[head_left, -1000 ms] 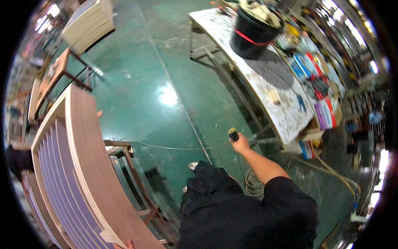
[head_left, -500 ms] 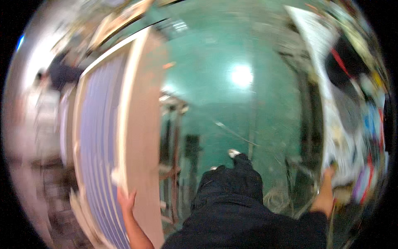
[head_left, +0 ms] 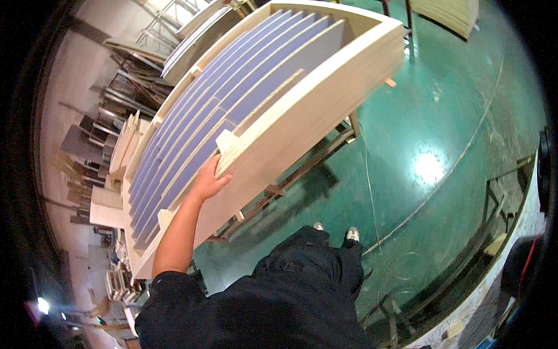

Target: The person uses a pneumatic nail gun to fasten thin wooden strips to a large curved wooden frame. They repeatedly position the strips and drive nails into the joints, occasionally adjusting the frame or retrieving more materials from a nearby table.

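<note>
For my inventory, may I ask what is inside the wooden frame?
Inside the frame stand rows of violet panels with pale edges. What lies deep between them cannot be seen, because the panels cover it; the left grip and forearm hide a little too.

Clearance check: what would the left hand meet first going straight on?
Probably the small, pale, angular wooden block just ahead of the left hand, by the rim of the pale, boxy wooden frame; gap unclear.

wooden frame (head_left: 302, 131) | pale, open-topped | purple-grey panels (head_left: 296, 61) inside | diagonal, upper left
</note>
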